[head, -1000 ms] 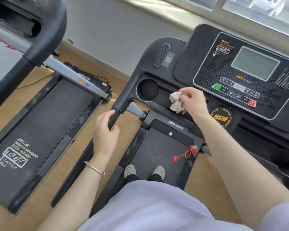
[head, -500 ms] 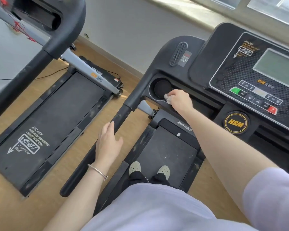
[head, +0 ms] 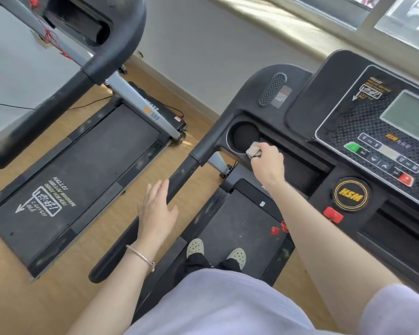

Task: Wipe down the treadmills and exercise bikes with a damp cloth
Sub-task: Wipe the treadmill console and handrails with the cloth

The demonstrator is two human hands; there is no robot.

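Here, my right hand [head: 267,163] is curled around a small, crumpled grey cloth [head: 253,151], which sticks out past my knuckles on the far-left side of the fist. The cloth presses against the near rim of the round cup holder [head: 244,137] in the black treadmill console [head: 298,112], so the cup holder's hollow lies just beyond my fingers. To the right of this hand, well apart, are the control panel [head: 385,131] with its grey screen and green and red buttons, and nearer to me the round yellow HSM badge [head: 351,194].

My left hand [head: 156,211] is spread flat, with the fingers straight and together and the thumb out, and it holds nothing. Its fingertips lie against the left edge of the treadmill's black handrail [head: 182,175]; I cannot tell whether they touch it. A thin silver bracelet [head: 140,256] circles that wrist.

Below and between my two hands, my pale shoes [head: 195,247] stand on the dusty belt [head: 237,221], with a red safety clip [head: 275,230] dangling under my right forearm. To the left of my left hand a second treadmill [head: 82,165] lies on the wooden floor [head: 65,293].
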